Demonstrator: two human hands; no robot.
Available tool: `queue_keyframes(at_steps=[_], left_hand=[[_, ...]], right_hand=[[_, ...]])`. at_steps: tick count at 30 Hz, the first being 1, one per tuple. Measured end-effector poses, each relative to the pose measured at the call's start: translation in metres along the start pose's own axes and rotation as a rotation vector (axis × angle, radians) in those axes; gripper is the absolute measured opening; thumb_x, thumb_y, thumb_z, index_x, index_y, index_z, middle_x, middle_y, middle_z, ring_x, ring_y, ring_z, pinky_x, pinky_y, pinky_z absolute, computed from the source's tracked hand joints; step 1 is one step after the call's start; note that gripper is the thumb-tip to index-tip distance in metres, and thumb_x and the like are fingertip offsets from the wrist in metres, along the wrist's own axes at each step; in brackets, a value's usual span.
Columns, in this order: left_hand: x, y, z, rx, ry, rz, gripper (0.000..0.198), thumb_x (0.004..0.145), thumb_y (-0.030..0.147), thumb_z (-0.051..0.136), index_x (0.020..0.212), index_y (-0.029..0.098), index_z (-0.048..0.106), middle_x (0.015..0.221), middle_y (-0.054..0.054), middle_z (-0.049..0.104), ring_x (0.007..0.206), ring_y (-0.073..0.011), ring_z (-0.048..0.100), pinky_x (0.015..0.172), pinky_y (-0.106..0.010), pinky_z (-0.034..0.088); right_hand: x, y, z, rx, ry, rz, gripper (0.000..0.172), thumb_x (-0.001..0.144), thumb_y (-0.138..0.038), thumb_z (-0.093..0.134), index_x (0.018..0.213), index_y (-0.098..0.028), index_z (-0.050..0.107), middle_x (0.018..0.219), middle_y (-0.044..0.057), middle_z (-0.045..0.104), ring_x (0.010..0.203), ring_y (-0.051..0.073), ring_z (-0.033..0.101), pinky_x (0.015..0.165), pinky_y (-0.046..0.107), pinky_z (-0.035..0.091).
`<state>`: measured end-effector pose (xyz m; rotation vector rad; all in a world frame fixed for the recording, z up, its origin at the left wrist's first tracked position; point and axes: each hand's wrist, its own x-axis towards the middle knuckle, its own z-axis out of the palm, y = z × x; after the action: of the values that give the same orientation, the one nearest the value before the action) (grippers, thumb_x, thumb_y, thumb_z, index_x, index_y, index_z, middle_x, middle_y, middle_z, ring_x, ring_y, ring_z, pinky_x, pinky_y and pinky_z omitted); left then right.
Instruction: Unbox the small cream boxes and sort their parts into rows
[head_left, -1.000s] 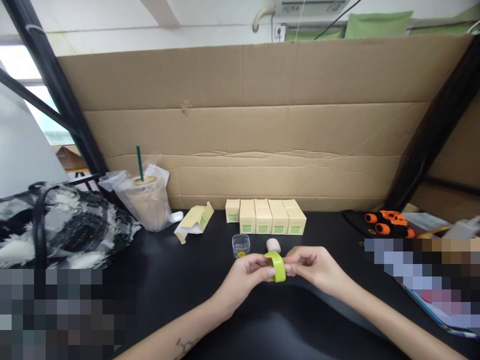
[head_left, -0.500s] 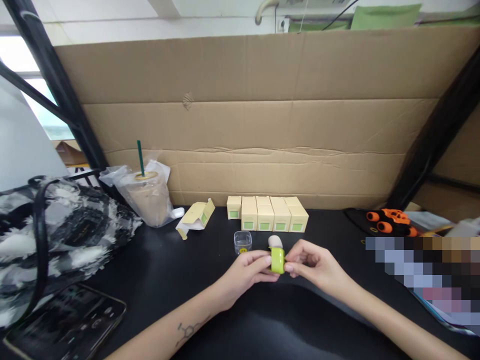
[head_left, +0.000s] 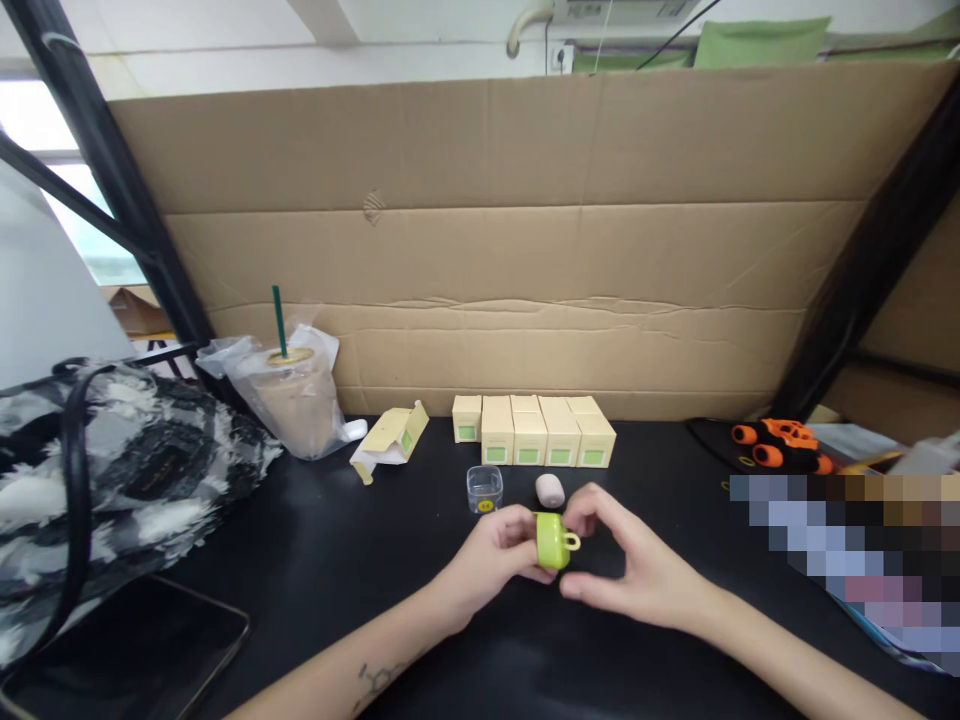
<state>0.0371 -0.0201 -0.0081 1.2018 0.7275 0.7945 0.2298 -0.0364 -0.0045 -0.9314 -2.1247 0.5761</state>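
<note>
My left hand (head_left: 501, 548) pinches a small glossy lime-green case (head_left: 551, 541) between thumb and fingers, above the black table. A pale yellow loop (head_left: 572, 541) sticks out of the case's right side. Around that side curves my right hand (head_left: 630, 565), thumb and fingers apart; its fingertips are close behind the case, and whether they touch it I cannot tell. Just beyond lies a rounded pinkish-white object (head_left: 550, 490) on the table. A clear plastic box (head_left: 484, 489) with a yellow sticker stands to its left.
Several small cream boxes (head_left: 545, 432) stand in a row by the cardboard wall (head_left: 480, 260). Left are an opened carton (head_left: 391, 440), a bagged drink cup (head_left: 296, 405), a bag (head_left: 135, 470) and a phone (head_left: 135, 650). Orange-black binoculars (head_left: 784, 446) lie right.
My right thumb and fingers have spread apart, uncovering the loop. The green case sits slightly nearer to me, and more of the pinkish-white object shows. The phone screen has gone dark.
</note>
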Motion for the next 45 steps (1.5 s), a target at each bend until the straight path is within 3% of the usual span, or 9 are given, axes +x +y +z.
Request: queue_keyframes(at_steps=[3, 9, 14, 19, 23, 32, 37, 42, 45], left_hand=[[0.001, -0.004, 0.002, 0.056, 0.017, 0.057, 0.032, 0.06, 0.034, 0.079, 0.076, 0.012, 0.061, 0.074, -0.002, 0.065, 0.066, -0.013, 0.06, 0.065, -0.027, 0.047], [0.002, -0.005, 0.003, 0.166, 0.047, 0.004, 0.029, 0.054, 0.023, 0.079, 0.073, 0.011, 0.059, 0.07, -0.002, 0.063, 0.061, -0.0122, 0.058, 0.059, -0.025, 0.046], [0.006, -0.006, -0.004, 0.14, 0.096, -0.022, 0.037, 0.06, 0.04, 0.073, 0.074, 0.014, 0.05, 0.07, 0.001, 0.055, 0.06, -0.0132, 0.058, 0.054, -0.03, 0.052], [0.009, -0.008, -0.007, 0.165, 0.072, 0.016, 0.042, 0.056, 0.041, 0.077, 0.071, 0.015, 0.048, 0.06, 0.003, 0.052, 0.057, -0.0115, 0.054, 0.05, -0.027, 0.05], [0.007, -0.008, -0.006, 0.197, 0.029, 0.035, 0.037, 0.057, 0.035, 0.077, 0.071, 0.014, 0.05, 0.061, 0.001, 0.056, 0.055, -0.0088, 0.052, 0.054, -0.023, 0.046], [0.006, -0.007, -0.002, 0.201, 0.01, 0.049, 0.039, 0.063, 0.043, 0.073, 0.078, 0.014, 0.052, 0.069, 0.002, 0.054, 0.054, -0.007, 0.051, 0.054, -0.024, 0.043], [0.005, -0.008, -0.002, 0.186, 0.033, 0.064, 0.043, 0.063, 0.042, 0.073, 0.086, 0.016, 0.049, 0.069, 0.004, 0.052, 0.054, -0.007, 0.05, 0.054, -0.024, 0.042], [0.004, -0.012, 0.001, 0.11, 0.048, 0.1, 0.047, 0.063, 0.042, 0.074, 0.085, 0.02, 0.038, 0.068, 0.006, 0.054, 0.051, -0.0064, 0.05, 0.053, -0.022, 0.04], [0.002, -0.011, 0.004, 0.068, 0.036, 0.103, 0.046, 0.065, 0.042, 0.072, 0.086, 0.019, 0.038, 0.07, 0.005, 0.056, 0.052, -0.0061, 0.05, 0.053, -0.022, 0.04]], right_hand=[[-0.001, -0.006, 0.001, -0.262, -0.056, -0.109, 0.065, 0.067, -0.034, 0.076, 0.123, -0.024, 0.044, 0.114, 0.01, 0.055, 0.1, 0.026, 0.055, 0.084, 0.041, 0.046], [0.003, -0.012, 0.001, -0.423, -0.122, -0.182, 0.043, 0.077, -0.024, 0.064, 0.118, -0.023, 0.051, 0.109, 0.01, 0.061, 0.099, 0.027, 0.058, 0.081, 0.04, 0.048], [0.004, -0.012, -0.01, -0.399, -0.102, -0.207, 0.034, 0.068, -0.017, 0.061, 0.1, -0.02, 0.05, 0.094, 0.008, 0.061, 0.084, 0.023, 0.06, 0.071, 0.035, 0.049], [0.007, -0.003, -0.053, -0.264, 0.095, -0.026, 0.036, 0.065, -0.015, 0.059, 0.096, -0.023, 0.041, 0.092, 0.003, 0.055, 0.081, 0.018, 0.056, 0.073, 0.031, 0.047], [0.012, 0.015, -0.076, -0.222, 0.084, 0.112, 0.024, 0.072, -0.022, 0.058, 0.091, -0.023, 0.043, 0.089, 0.002, 0.055, 0.085, 0.019, 0.054, 0.079, 0.033, 0.045], [0.009, 0.063, -0.045, -0.214, -0.008, 0.113, 0.027, 0.074, -0.017, 0.054, 0.1, -0.02, 0.045, 0.097, 0.006, 0.059, 0.092, 0.019, 0.059, 0.085, 0.036, 0.047], [0.009, 0.036, -0.042, -0.257, -0.005, 0.036, 0.029, 0.075, -0.021, 0.061, 0.101, -0.021, 0.05, 0.115, 0.009, 0.054, 0.111, 0.024, 0.049, 0.096, 0.043, 0.039], [0.004, -0.002, -0.013, -0.163, -0.19, -0.032, 0.03, 0.074, -0.026, 0.069, 0.1, -0.021, 0.056, 0.089, 0.002, 0.061, 0.08, 0.015, 0.058, 0.07, 0.025, 0.048], [0.002, -0.006, -0.002, -0.203, -0.16, -0.047, 0.01, 0.083, -0.025, 0.058, 0.092, -0.02, 0.06, 0.08, 0.0, 0.063, 0.071, 0.012, 0.059, 0.065, 0.021, 0.047]])
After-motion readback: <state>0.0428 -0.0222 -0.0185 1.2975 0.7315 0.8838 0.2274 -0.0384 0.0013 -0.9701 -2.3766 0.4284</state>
